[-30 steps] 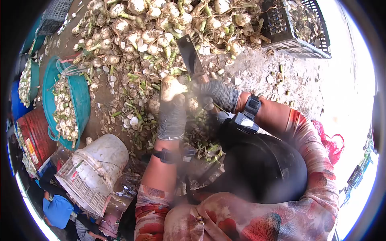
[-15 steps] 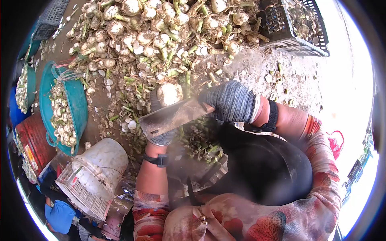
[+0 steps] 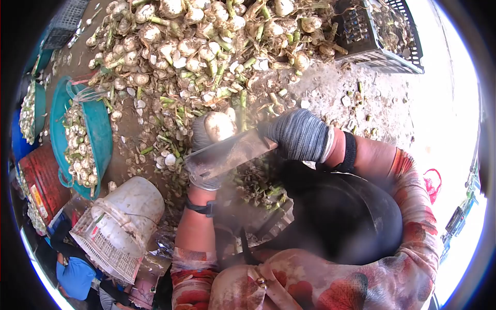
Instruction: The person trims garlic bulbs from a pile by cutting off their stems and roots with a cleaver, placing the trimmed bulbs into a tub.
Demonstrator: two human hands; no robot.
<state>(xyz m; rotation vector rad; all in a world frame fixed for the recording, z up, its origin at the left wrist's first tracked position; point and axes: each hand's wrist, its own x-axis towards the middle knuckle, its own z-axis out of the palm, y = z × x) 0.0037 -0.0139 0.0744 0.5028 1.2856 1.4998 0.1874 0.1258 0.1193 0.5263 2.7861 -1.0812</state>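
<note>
My left hand (image 3: 201,135), in a grey knit glove, is closed round a whitish bulb (image 3: 219,126) whose rounded side shows. My right hand (image 3: 299,135), gloved too, grips a wide-bladed knife (image 3: 230,155). The blade lies aslant just below the bulb and in front of part of my left hand; whether its edge touches the bulb cannot be made out. A green stem (image 3: 243,106) stands just right of the bulb. Beyond my hands is a big heap of bulbs with stems (image 3: 191,46).
A black crate (image 3: 385,57) sits at the upper right. At the left are a teal basin (image 3: 105,139) of bulbs, a red tub (image 3: 44,175) and a white bucket (image 3: 139,199) on a basket. A person in blue (image 3: 77,276) is at the lower left. Trimmings litter the floor.
The knife has swung from pointing up to lying across in front of my left hand. My right forearm has turned. In the last half second the blade and bulb have shifted slightly right.
</note>
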